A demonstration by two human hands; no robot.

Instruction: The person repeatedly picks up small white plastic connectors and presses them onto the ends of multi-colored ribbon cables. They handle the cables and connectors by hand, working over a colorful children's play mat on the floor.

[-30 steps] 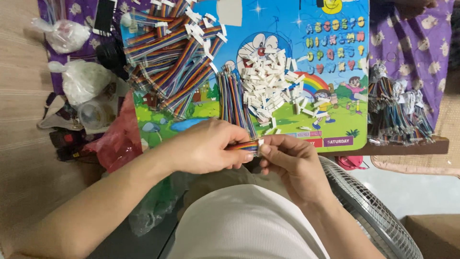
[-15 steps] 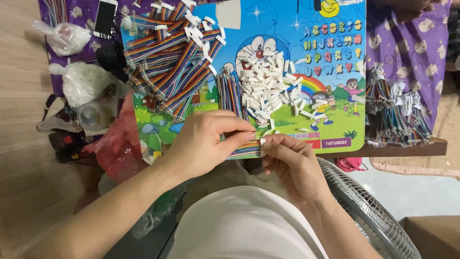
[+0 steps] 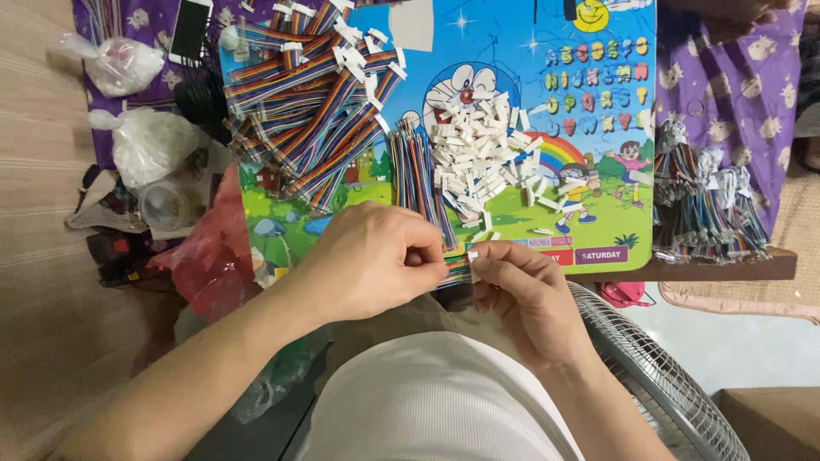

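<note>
My left hand (image 3: 374, 259) pinches a short rainbow ribbon cable (image 3: 455, 272) near the front edge of a colourful cartoon board (image 3: 589, 128). My right hand (image 3: 531, 294) grips the cable's free end, where a small white connector (image 3: 472, 255) shows at the fingertips. Both hands meet just below the board. Behind them lies a bundle of loose ribbon cables (image 3: 417, 175) and a heap of white plastic connectors (image 3: 478, 166). A larger pile of finished cables with white ends (image 3: 307, 102) covers the board's left part.
More cable bundles (image 3: 705, 205) lie on the purple cloth at right. Clear plastic bags (image 3: 149, 145), a red bag (image 3: 213, 248) and a phone (image 3: 190, 30) are at left. A fan grille (image 3: 658, 367) sits lower right, a cardboard box (image 3: 769, 423) beyond it.
The hands have stayed together at the board's front edge. The cable end has shifted slightly in the fingers, and the white connector now shows at my right fingertips.
</note>
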